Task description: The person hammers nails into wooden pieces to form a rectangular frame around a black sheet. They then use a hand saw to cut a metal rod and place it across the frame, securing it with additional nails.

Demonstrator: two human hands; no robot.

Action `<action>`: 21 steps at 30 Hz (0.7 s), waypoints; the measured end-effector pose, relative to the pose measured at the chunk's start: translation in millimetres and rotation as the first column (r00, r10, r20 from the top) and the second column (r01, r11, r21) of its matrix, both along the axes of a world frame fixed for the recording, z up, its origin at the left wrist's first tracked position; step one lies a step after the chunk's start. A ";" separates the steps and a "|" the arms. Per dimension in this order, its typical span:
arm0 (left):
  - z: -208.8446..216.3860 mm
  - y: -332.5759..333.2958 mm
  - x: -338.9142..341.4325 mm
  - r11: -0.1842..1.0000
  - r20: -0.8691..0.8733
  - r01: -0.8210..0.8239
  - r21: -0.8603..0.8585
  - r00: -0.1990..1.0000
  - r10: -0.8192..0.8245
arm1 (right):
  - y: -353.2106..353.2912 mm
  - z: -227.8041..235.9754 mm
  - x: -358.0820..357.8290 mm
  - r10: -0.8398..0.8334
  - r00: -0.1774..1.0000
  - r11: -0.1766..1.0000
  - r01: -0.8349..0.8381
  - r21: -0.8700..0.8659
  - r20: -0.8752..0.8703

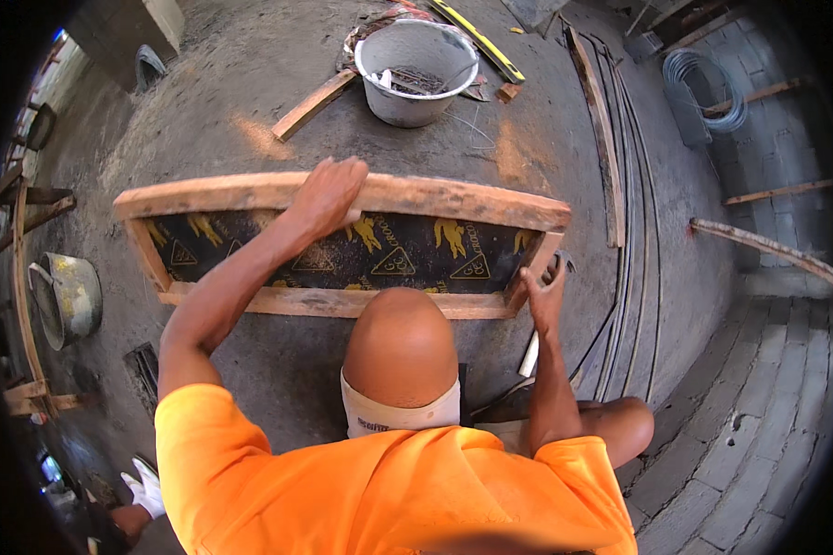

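Observation:
In front of me a timber-edged panel (pixel 287 302) is propped, with reddish wooden battens around a black sheet (pixel 324 264) printed in yellow. Sawdust clings to the sheet. My left hand (pixel 331 196) is closed over the long far batten, near its middle. At the right end my right hand (pixel 544 291) curls its fingers against the short end batten, close to the near corner. Beside that hand a white handle (pixel 529 355) points down toward my leg, and a small dark metal part shows past the fingers; whether they are one tool is unclear. My bent knee (pixel 401 347) is close to the near batten.
Beyond the panel stands a grey bucket (pixel 416 102) with nails or scraps, near a wood offcut (pixel 315 104) and a yellow level (pixel 479 39). Long bars (pixel 627 231) and a timber (pixel 602 139) run along the right. A stained bucket (pixel 69 301) stands left.

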State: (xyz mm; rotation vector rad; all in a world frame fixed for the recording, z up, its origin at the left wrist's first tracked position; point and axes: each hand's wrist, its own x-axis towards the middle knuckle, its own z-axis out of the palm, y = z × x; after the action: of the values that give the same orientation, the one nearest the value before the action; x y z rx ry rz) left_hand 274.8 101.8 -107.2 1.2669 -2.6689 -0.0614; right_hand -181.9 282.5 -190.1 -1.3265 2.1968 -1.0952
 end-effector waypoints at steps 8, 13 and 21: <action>74.5 71.6 8.4 0.990 0.063 -0.076 0.122 0.996 0.069 | 6.2 16.0 14.5 0.020 0.769 0.999 0.007 -0.040 0.639; 101.4 64.8 32.9 0.998 0.081 -0.046 0.039 0.996 0.043 | -24.8 -0.5 33.6 0.047 0.827 0.984 0.058 -0.168 0.560; 137.8 14.1 86.4 0.970 0.216 -0.107 -0.220 0.964 0.155 | -146.6 4.4 83.4 0.251 0.868 0.943 -0.118 -0.312 0.429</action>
State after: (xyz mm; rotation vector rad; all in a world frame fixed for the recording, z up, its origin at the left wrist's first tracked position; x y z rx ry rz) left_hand 361.1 116.0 30.6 1.4560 -2.6803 0.3960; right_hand -98.4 135.8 -185.7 -1.1925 1.5760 -1.5004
